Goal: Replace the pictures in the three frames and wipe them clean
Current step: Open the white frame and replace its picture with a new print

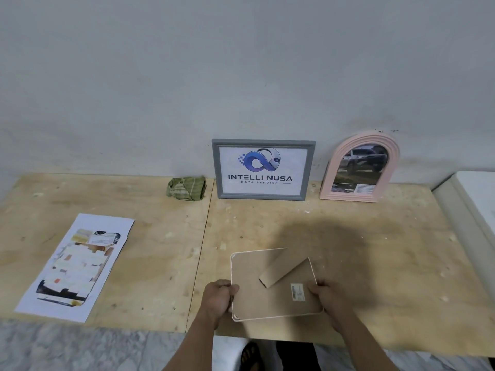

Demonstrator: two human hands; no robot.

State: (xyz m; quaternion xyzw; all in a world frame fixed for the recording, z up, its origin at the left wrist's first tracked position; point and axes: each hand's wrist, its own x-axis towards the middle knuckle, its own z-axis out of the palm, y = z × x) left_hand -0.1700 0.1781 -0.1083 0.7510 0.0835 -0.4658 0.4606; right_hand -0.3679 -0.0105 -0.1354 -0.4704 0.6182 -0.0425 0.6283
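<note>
Plywood tabletop (pixel 375 250), pale grey wall (pixel 160 76), marble floor (pixel 80 349)

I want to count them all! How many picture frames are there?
3: grey frame and pink arched frame lean on the wall; the third frame, back up, is in both hands.

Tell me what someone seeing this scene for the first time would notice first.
Most likely the grey frame with the Intelli Nusa logo, leaning on the wall at centre, beside the pink arched frame holding a car photo to its right. Next, in the foreground, the left hand and right hand grip a third frame face down, its cardboard stand up. A printed sheet lies far left on the plywood table, a folded green cloth by the wall.
</note>
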